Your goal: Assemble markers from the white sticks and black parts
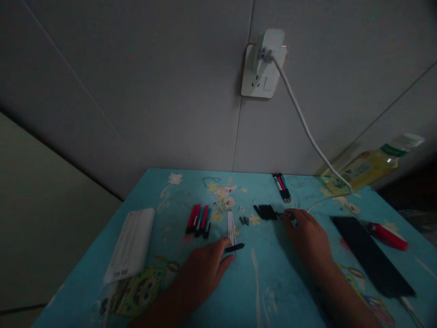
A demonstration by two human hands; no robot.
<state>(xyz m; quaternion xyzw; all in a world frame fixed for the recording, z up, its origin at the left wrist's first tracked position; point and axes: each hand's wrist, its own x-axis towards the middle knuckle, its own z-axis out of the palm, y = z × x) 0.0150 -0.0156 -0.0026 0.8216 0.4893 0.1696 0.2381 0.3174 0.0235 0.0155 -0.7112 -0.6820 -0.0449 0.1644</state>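
Black pen part [236, 248] is pinched by left hand [204, 263] beside refills [230, 228] (right hand [310, 236]: hold unclear); fine control seems required.

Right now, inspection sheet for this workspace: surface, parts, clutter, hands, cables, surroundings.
Surface: blue patterned table.
Job's things: red and blue pen barrels, thin white rods, black pieces in a row, small dark pieces; pens near the wall.
Clutter: white block at left; dark slab, red object and bottle of yellow liquid at right.
Hands: left hand has a dark pen piece at its fingertips; right hand at the black pieces' right end; grips unclear.
Cables: white cable from charger to table; cords at white block and dark slab.
Surroundings: grey wall, socket with charger plugged in.
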